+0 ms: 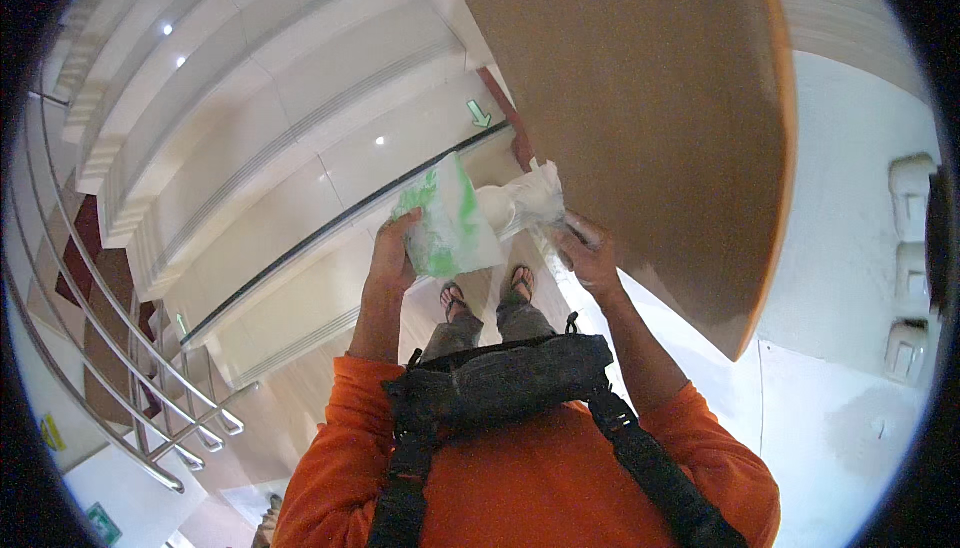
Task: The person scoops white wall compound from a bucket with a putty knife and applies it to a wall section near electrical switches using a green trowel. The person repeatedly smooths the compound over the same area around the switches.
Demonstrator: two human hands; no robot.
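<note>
My left hand (393, 253) grips the left edge of a flat white and green packet (460, 223), its thumb lying on the face. In my right hand (592, 260) the fingers are closed around a dark grey, shiny handle-like piece (583, 228). From there a crumpled white item (535, 196) reaches toward the packet; it is blurred, and I cannot tell whether it touches the packet or is part of the handled piece. Both hands are held out in front of my body, above my sandalled feet (520, 283).
Pale stairs (300, 148) with green arrow stickers (480, 114) rise ahead and left. Metal handrails (110, 298) curve along the left. A brown wooden panel (650, 98) with an orange edge stands close on the right, before a white wall (830, 348) with several white boxy fittings (908, 268).
</note>
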